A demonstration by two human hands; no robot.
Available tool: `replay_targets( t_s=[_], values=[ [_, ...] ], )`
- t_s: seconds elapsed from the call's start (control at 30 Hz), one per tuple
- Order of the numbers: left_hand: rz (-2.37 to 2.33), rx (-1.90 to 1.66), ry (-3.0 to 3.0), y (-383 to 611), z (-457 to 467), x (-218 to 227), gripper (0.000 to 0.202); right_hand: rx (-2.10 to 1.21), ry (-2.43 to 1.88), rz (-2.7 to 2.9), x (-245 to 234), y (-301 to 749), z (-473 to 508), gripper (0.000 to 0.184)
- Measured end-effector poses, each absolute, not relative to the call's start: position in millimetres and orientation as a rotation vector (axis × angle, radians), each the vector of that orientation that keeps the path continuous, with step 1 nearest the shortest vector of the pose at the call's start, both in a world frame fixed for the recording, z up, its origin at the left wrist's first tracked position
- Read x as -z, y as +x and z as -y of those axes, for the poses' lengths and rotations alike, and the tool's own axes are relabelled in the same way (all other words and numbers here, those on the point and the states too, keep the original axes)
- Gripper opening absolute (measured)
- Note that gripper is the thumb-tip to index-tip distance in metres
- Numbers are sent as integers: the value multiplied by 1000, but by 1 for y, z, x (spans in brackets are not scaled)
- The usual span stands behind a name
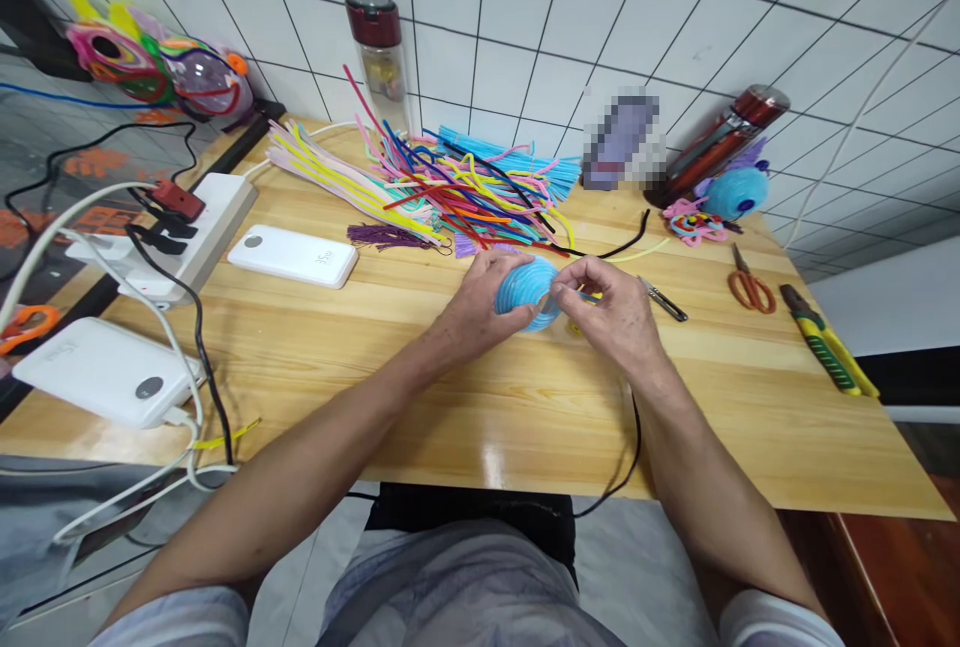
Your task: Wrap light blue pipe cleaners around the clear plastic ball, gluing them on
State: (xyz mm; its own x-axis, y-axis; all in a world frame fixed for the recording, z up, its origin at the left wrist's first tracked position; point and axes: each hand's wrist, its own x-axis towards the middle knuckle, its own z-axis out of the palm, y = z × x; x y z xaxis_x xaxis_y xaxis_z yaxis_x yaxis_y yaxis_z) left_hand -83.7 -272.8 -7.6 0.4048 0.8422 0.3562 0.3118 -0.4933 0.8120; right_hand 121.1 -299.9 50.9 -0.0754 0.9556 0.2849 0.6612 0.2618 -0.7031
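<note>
Fingers of the left hand (480,307) gripped a blue ball (523,289) above the table (450,417), centrally; those of the right hand (613,312) apparently pinched a blue strand (592,298) at the ball's right. Judged light, soft and crushable, it was best cupped by its sides.

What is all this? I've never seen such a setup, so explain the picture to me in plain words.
There is no machine here, only a bare left hand and right hand. The single picture comes from a camera worn on the head, looking forward and down.

The left hand holds a light-blue, ribbed, rounded piece. The right hand's fingertips are at its edge; exactly what they pinch is too small to tell.

On the pale wooden table lie a heap of thin multicoloured strands, a white rectangular device with rounded corners, orange-handled scissors and green-and-yellow-handled pliers.
</note>
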Motion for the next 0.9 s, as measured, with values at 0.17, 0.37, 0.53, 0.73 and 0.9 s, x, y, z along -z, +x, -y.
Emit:
replay_targets(
  t_s=[0.17, 0.37, 0.53, 0.73, 0.9],
  values=[
    [-977, -1034, 1976, -84, 276, 3, 57, -532, -1488, 1790, -52, 122, 299, 8],
    [-1003, -1030, 1943, -83, 277, 4, 54, -506, -1501, 1789, -51, 119, 299, 7],
    [-1018, -1028, 1950, -82, 277, 5, 56, -514, -1489, 1788, -50, 119, 299, 7],
    [-1017, -1027, 1962, -81, 278, 6, 55, -505, -1497, 1780, -50, 119, 299, 8],
    [-1003, -1026, 1963, -81, 280, 8, 54, -510, -1503, 1772, -51, 119, 299, 8]
  ],
)
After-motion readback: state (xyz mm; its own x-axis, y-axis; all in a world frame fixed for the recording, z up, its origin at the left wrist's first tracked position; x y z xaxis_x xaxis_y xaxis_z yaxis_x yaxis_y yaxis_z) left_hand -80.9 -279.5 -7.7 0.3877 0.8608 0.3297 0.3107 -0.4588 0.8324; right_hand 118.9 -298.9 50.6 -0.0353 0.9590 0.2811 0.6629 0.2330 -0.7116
